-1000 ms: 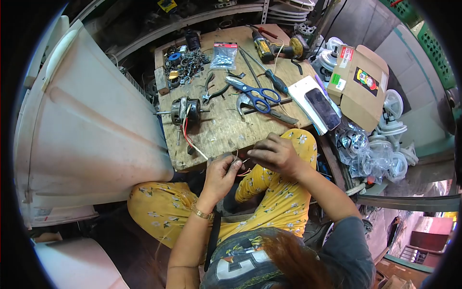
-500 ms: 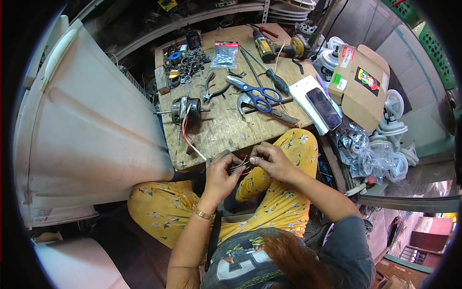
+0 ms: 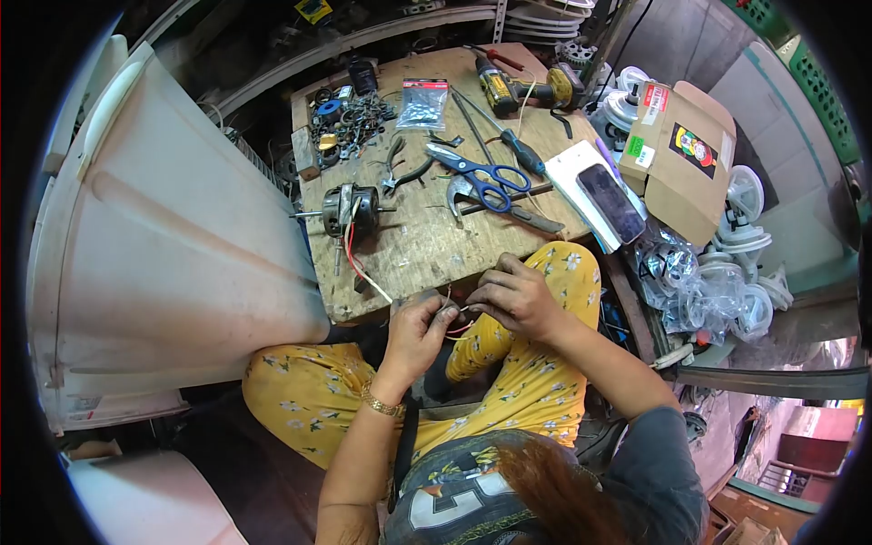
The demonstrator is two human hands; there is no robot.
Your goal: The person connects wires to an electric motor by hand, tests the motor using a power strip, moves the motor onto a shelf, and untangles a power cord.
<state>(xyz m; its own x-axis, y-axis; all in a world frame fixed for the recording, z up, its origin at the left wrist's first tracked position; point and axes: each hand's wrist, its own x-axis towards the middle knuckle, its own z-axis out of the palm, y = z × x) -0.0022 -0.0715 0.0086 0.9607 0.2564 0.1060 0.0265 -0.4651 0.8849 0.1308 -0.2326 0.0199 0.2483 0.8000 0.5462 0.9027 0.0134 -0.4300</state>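
Note:
My left hand is closed on thin electrical wires just off the table's front edge, above my lap. Red and yellowish strands stick out to the right of its fingers. My right hand pinches the end of one wire beside it. A white-sleeved cable runs from the left hand up to a small electric motor, which lies on the table with its shaft sticking out on both sides. How the strands sit between my fingertips is too small to make out.
On the wooden table lie blue-handled scissors, pliers, a hammer, a screwdriver, a cordless drill, loose hardware and a phone on a notebook. A cardboard box stands at right, a white panel at left.
My right hand has shifted slightly, its fingers now more curled over the wire. The wires have turned between my hands, and red and yellow strands show more below. The motor stays put.

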